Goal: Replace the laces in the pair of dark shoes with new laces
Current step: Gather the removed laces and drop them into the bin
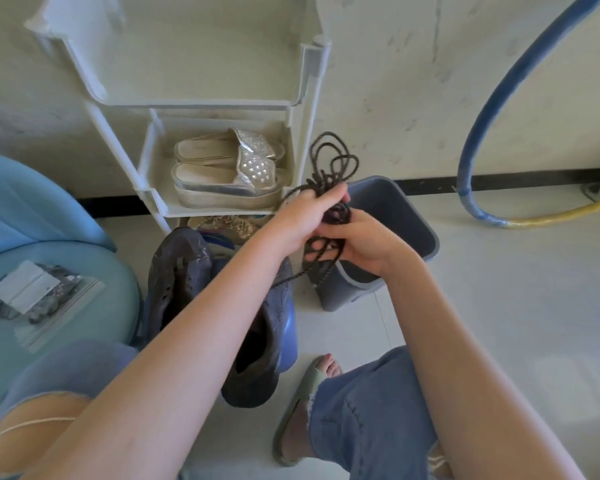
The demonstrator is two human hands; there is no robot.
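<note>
Clutching the dark laces (331, 161) with curled fingers (335, 197) of left hand (302, 218) and right hand (368, 245) — likely light, limp, tangle-prone; best held mid-bundle.

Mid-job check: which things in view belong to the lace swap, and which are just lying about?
Belong: dark laces, gripped by left hand and right hand; dark shoes on the floor; clear packet on the blue seat, likely new laces; grey bin, probably for discards.
Lying about: white rack, silver sandals, blue hose.
</note>
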